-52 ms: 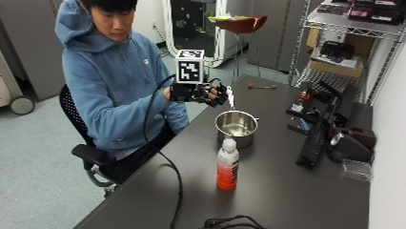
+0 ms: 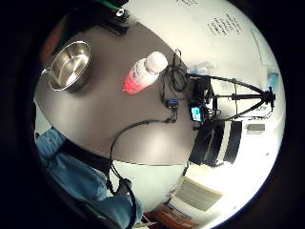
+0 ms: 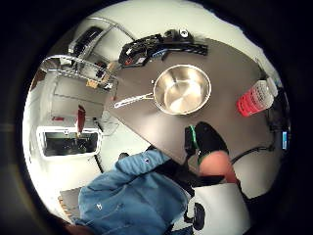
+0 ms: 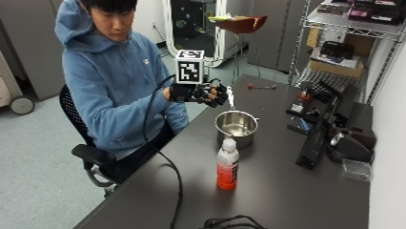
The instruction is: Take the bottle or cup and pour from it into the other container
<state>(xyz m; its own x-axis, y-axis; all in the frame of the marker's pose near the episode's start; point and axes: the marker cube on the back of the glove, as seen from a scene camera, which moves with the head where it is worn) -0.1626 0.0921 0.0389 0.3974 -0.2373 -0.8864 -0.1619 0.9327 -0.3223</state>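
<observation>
A person in a blue hooded sweatshirt [image 4: 107, 81] sits on a black office chair [image 4: 89, 152] at the left of the outside view, beside a dark table [image 4: 273, 191] that runs from the lower middle of the frame up toward the right.

The gloved right hand [image 4: 202, 93] is raised above the table's near edge, just left of the frame's centre, with nothing in it. Its fingers look spread and relaxed rather than clenched, their tips pointing toward the right of the frame.

A round steel pot [image 4: 236, 126] with a thin handle stands on the table slightly right of centre, below and to the right of the hand, and apart from it. Its inside looks bare and shiny in the thumb side palm view [image 3: 182, 89].

A bottle [image 4: 227, 164] stands upright in the lower middle of the outside view, near the pot but not touching it. It has a white cap, and red liquid fills its lower half. The little finger side palm view shows the bottle [image 2: 144, 72] next to the pot [image 2: 70, 66] on the dark tabletop.

Black equipment [image 4: 320, 129] lies along the table's right side. A wire shelf rack [image 4: 342, 28] stands in the upper right corner.
</observation>
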